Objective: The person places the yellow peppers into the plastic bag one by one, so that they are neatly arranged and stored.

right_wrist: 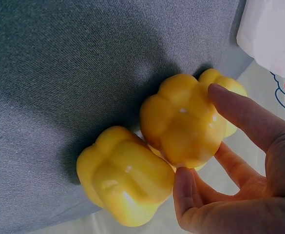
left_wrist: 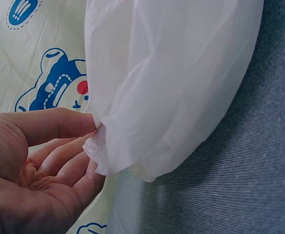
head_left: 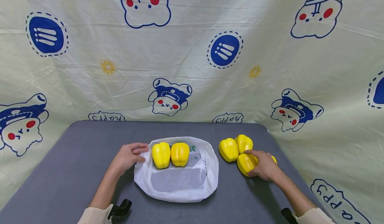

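Observation:
A white plastic bag [head_left: 177, 195] lies on the table with its mouth spread wide. Two yellow bell peppers [head_left: 161, 155] sit side by side inside it, toward the far side. My left hand [head_left: 127, 156] pinches the bag's left rim between thumb and fingers; the left wrist view shows the thin film [left_wrist: 101, 148] gathered there. To the right of the bag, my right hand [head_left: 264, 165] holds a yellow bell pepper [right_wrist: 183, 122] between thumb and fingers, among several others. Another bell pepper [right_wrist: 125, 178] is close beside it, and one [head_left: 274, 159] is mostly hidden behind the hand.
The grey table [head_left: 99, 140] reaches back to a pale curtain [head_left: 192, 57] printed with cartoon bears. Two loose bell peppers [head_left: 228, 149] stand just beyond the held one, between it and the bag's far right. Dark straps [head_left: 120, 209] circle the wrists.

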The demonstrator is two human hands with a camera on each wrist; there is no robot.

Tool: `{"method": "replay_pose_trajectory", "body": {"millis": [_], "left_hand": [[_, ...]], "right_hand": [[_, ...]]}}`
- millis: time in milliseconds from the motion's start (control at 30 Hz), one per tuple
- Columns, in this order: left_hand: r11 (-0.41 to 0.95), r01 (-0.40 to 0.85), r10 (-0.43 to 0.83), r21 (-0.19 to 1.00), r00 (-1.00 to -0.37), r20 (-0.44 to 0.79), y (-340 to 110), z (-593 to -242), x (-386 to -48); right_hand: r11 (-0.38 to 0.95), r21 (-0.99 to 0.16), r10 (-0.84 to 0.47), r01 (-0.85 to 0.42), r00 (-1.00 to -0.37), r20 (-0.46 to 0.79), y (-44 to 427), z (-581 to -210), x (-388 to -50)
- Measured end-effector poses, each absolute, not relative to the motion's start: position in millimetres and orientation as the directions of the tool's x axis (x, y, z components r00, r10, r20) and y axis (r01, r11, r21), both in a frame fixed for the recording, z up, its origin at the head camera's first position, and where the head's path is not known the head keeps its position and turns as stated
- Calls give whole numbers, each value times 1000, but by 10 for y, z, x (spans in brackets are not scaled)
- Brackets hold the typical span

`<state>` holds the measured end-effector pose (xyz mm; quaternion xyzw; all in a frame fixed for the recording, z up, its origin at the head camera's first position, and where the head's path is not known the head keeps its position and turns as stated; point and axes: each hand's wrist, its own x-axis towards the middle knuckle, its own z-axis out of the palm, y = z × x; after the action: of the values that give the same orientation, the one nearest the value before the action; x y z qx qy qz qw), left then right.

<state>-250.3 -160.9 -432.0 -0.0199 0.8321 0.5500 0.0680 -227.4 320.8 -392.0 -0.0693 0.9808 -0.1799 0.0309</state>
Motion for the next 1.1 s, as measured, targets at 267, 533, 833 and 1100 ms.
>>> {"method": "replay_pose_trajectory", "body": {"millis": [267,533,833,1100], "left_hand": [[399,-108,43,911,-990,-136,-1609,-4317,-2511],[401,-110,44,909,-989,-139,-1605,-4311,-2512],[395,-109,44,912,-990,-137,-1605,-4315,-2500],[388,-109,43,915,-990,-136,-1603,-4312,-2497]], "right_hand": [[929,-355,-124,-103,-992,-36,3200,-3917,-2235],[934,-349,-96,-79,-995,-32,3204,-3959,-2225],[931,-340,-132,-132,-991,24,3218,-4009,-2215],[935,-330,-133,-132,-991,20,3216,-4013,-2217]]}}
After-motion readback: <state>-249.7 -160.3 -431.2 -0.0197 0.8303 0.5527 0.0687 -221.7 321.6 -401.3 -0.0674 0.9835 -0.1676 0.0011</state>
